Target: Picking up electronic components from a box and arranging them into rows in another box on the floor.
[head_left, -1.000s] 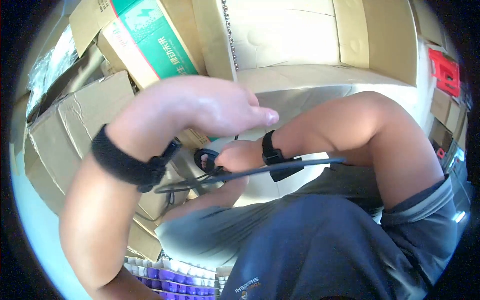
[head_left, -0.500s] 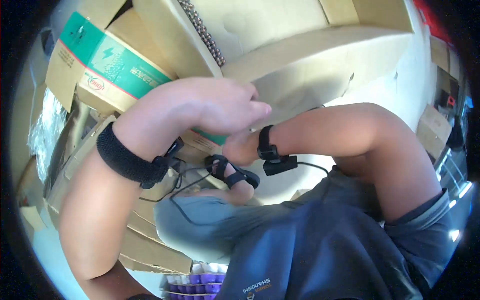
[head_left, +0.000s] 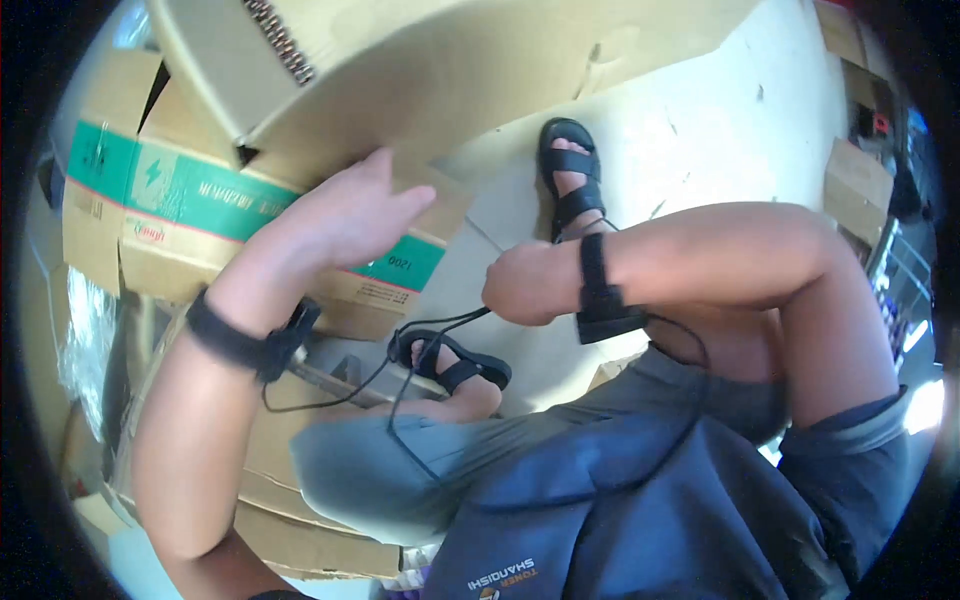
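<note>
My left hand (head_left: 350, 215) is in front of a brown carton with a green band (head_left: 215, 200), just under the lower edge of a big cardboard box (head_left: 440, 90). Its thumb and a forefinger stand apart, and I see nothing between them. To the right, my right hand (head_left: 530, 285) is closed in a fist above the pale floor. The curled fingers face away, so their contents are hidden. Two strands of a thin black cable (head_left: 440, 325) run up to that fist and vanish at its edge. Black straps with small devices circle both wrists.
A string of brown beads (head_left: 280, 42) lies in the big box. My sandalled feet (head_left: 570, 175) rest on the floor (head_left: 680, 165). Clear plastic wrap (head_left: 88, 340) hangs at the left, and flattened cardboard (head_left: 310, 535) lies below. Another carton (head_left: 858, 188) stands at the right.
My hands have moved apart, the left one leftward and the right one rightward. The big box sits farther up and left in view. A second sandalled foot has come into sight.
</note>
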Demonstrator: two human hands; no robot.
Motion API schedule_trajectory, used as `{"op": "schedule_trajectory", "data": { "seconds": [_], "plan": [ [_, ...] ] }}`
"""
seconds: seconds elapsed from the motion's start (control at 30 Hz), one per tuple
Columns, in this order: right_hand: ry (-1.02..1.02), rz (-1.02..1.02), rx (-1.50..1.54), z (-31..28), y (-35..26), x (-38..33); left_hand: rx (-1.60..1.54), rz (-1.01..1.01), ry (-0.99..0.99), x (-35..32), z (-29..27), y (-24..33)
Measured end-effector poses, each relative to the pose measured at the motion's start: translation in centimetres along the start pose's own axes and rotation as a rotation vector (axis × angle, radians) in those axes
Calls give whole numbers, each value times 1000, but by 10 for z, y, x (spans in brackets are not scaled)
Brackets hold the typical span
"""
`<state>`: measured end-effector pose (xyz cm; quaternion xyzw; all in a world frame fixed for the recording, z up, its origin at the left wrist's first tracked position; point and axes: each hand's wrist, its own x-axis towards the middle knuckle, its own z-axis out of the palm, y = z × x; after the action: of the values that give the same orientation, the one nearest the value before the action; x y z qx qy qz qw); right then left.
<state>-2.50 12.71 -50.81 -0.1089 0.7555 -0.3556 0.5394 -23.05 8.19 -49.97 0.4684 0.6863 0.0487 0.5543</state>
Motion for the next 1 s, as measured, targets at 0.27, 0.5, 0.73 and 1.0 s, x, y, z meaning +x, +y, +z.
{"op": "schedule_trajectory", "data": {
  "seconds": [0.27,0.5,0.73,1.0],
  "plan": [
    [289,461,-405,-58,-22,-205,669,439,709,0,-70,57],
    [648,675,-598,-115,-81,-316,622,327,361,18,-51,41],
    [494,488,-459,-116,-37,-273,452,308,156,-32,8,31],
    [72,253,-588,-225,-2,-114,271,259,258,-66,43,40]
  ]
}}
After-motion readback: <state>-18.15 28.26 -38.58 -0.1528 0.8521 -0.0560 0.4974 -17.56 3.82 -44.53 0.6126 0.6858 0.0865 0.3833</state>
